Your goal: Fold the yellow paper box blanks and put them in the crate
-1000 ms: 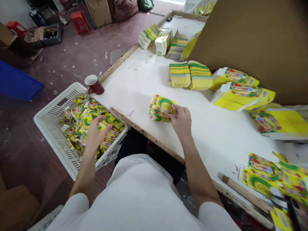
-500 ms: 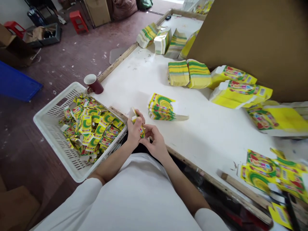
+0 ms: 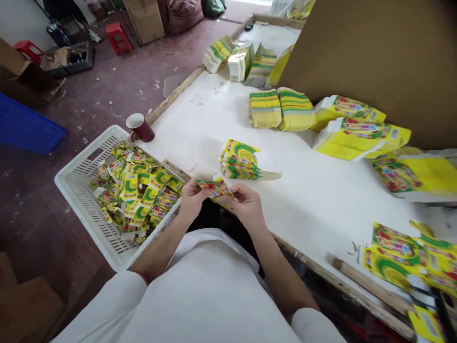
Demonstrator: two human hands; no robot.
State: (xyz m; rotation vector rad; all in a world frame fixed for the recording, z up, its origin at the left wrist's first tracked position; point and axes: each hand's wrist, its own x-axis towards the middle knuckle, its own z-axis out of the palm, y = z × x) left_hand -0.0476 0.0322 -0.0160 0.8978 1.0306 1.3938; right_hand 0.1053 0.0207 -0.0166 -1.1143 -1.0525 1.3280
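Between my two hands, at the table's near edge, is a small yellow and green printed carton (image 3: 215,187). My left hand (image 3: 193,197) pinches its left end and my right hand (image 3: 246,202) grips its right end. Just beyond, a fanned stack of flat cartons (image 3: 241,159) lies on the white table (image 3: 193,138). To the left of my hands, a white plastic basket (image 3: 76,195) holds a heap of small yellow cartons (image 3: 137,190).
A maroon mug (image 3: 141,127) stands at the table's left edge. Bundled cartons (image 3: 264,108) line the far side, beside a large brown cardboard sheet (image 3: 374,62). Loose flat cartons (image 3: 392,247) and a wooden strip (image 3: 371,283) lie at the right.
My hands have moved apart and slightly right. The carton, upright and mostly covered by my fingers before, now lies crosswise between them. The view has shifted slightly.
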